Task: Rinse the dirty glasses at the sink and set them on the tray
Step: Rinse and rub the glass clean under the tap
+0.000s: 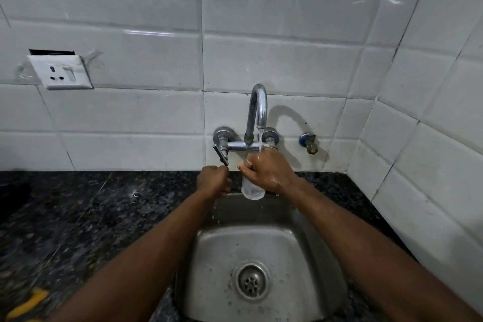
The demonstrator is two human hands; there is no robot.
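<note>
Rinse step: right hand (269,170) grip clamped on glass (252,191) under spout (257,107) stream, over sink (261,243). Left hand (213,180) curled, apparently pinching lever (220,155). Next: stop water, carry glass to tray, unseen.

Dim, tile glare, warped edges

Dark speckled granite counter (78,217); steel sink (300,256) inset; yellow object (28,303) front-left.
</note>
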